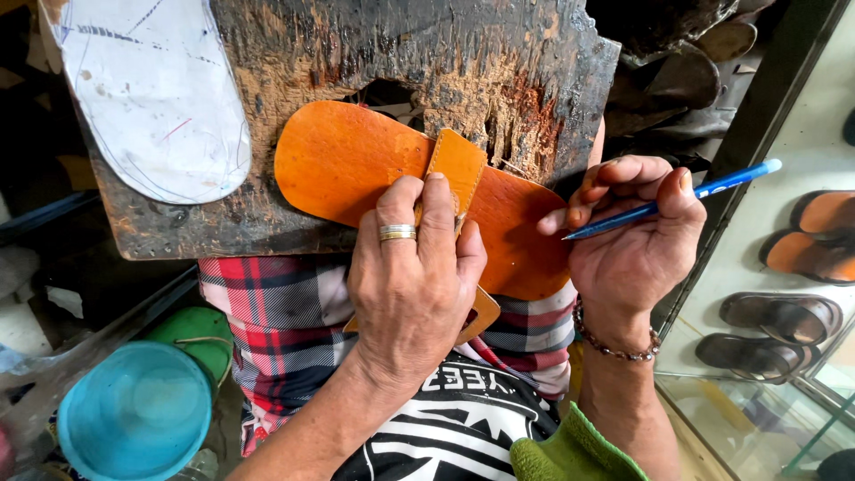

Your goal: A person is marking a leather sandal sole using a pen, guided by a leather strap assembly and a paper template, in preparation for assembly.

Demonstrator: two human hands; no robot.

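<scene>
An orange leather sole [343, 160] lies on a worn, dark wooden block [427, 62] resting on my lap. A stitched orange leather strap [458, 165] crosses the sole. My left hand [414, 276], with a ring on one finger, presses the strap down onto the sole. My right hand [632, 236] grips a blue pen [704, 191], its tip close to the sole's right edge.
A white sole-shaped pattern [156, 89] lies on the block's left part. A blue bowl [134, 414] and a green one [196, 334] sit at lower left. Brown sandals [784, 316] lie in a glass case at right. Dark shoe pieces [686, 71] are piled at upper right.
</scene>
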